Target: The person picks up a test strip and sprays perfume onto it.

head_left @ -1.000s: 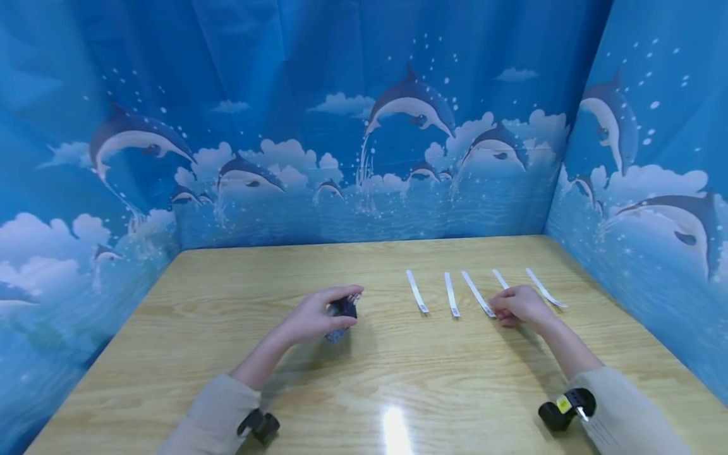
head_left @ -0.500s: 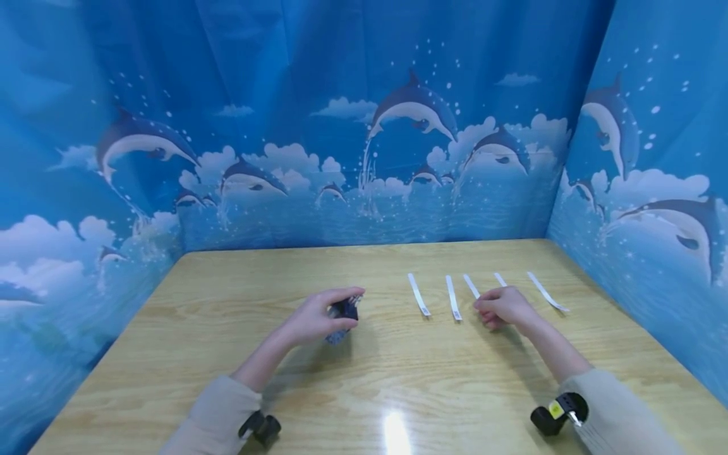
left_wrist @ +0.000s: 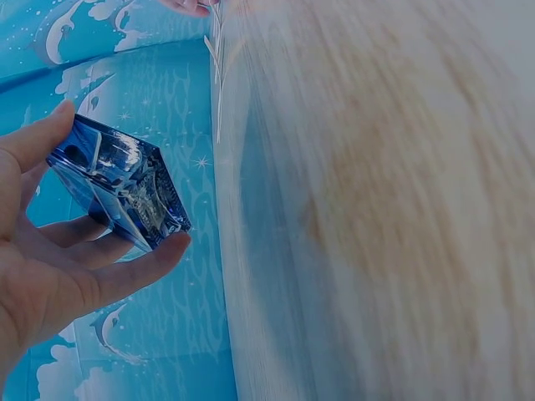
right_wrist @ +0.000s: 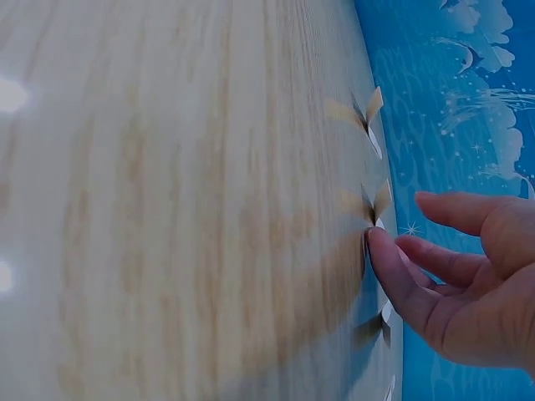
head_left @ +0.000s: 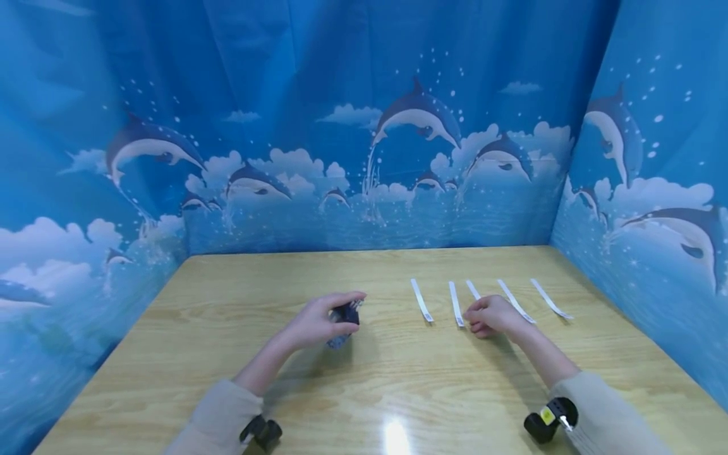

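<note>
My left hand [head_left: 321,321] holds a glossy dark-blue box [head_left: 345,314] between thumb and fingers, tilted above the wooden table. In the left wrist view the box [left_wrist: 125,184] is shiny and angular, gripped at its edges. Several narrow white paper strips lie in a row at the right. The right hand [head_left: 493,316] is low over the middle strip [head_left: 473,288], covering its near end. Its fingertips are right beside the near end of the second strip from the left [head_left: 456,304]. In the right wrist view one fingertip is at a curled-up strip [right_wrist: 382,200], thumb and finger apart.
Left of the right hand lies the leftmost strip [head_left: 421,300]; two more strips [head_left: 516,301] lie to its right. A blue dolphin-print curtain [head_left: 318,126] stands behind the wooden table [head_left: 273,278] and at its sides. Both wrists carry small black cameras [head_left: 260,433].
My right hand has slid left along the row, from beyond the middle strip to beside the second one, uncovering the fourth strip. The left hand keeps holding the box almost in place.
</note>
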Demonstrator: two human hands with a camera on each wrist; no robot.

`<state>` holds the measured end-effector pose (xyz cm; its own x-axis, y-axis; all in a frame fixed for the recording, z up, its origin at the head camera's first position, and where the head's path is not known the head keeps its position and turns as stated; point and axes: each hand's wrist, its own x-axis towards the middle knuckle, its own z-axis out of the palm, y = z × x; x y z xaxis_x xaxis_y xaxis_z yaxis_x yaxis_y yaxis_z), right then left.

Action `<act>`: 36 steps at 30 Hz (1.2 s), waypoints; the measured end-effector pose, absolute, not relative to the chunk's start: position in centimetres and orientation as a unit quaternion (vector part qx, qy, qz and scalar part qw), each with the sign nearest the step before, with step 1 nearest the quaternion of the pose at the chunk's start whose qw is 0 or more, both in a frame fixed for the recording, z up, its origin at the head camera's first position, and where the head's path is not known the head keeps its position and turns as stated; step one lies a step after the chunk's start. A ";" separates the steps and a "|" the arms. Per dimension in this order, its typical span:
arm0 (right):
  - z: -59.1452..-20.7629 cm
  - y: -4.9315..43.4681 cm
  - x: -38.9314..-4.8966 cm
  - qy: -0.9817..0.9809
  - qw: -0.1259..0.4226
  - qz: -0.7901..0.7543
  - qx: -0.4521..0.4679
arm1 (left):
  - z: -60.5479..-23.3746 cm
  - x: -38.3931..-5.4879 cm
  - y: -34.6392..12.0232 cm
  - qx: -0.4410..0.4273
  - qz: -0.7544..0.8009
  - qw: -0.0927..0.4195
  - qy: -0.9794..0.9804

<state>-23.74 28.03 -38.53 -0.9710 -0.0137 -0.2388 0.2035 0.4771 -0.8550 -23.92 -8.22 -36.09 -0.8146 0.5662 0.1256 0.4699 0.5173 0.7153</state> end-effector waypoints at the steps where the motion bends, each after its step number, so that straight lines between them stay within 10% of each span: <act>1: -38.6 28.0 -23.8 0.853 0.108 -0.508 0.057 | -36.1 -23.9 -8.2 0.298 0.392 0.062 0.868; 36: -39.5 26.3 -24.9 0.833 0.077 -0.543 0.073 | -36.4 -24.0 -8.6 0.303 0.404 0.058 0.861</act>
